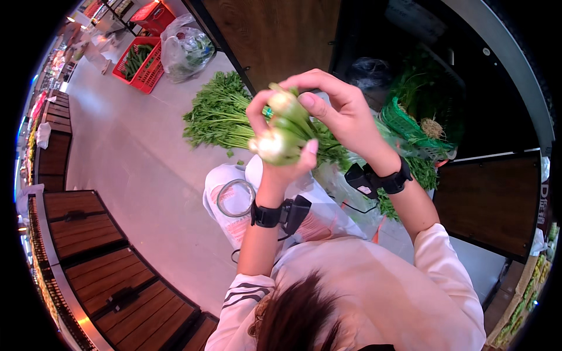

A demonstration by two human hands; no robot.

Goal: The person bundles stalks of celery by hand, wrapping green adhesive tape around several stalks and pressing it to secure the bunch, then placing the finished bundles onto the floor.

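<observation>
My left hand [291, 168] is closed around a bunch of pale green celery [278, 144], its rounded whitish base ends turned up toward me. From above, my right hand [336, 108] bends over the same bunch, thumb and fingers closed at the upper base end. Motion blurs the bases, and my fingers hide part of the stalks. A bit of green band shows beside the left fingers. Beyond my hands, a heap of leafy green stalks [219, 111] lies on the floor. A clear ring-shaped thing [236, 198] is beside my left wrist, over my knee.
Red baskets, one with long green vegetables [137, 63], stand at the far left near a clear plastic bag [186, 50]. A green basket [410, 126] holding leafy greens sits inside a dark cabinet at right. Wooden cabinets [105, 269] line the left; a wooden door [492, 202] stands right.
</observation>
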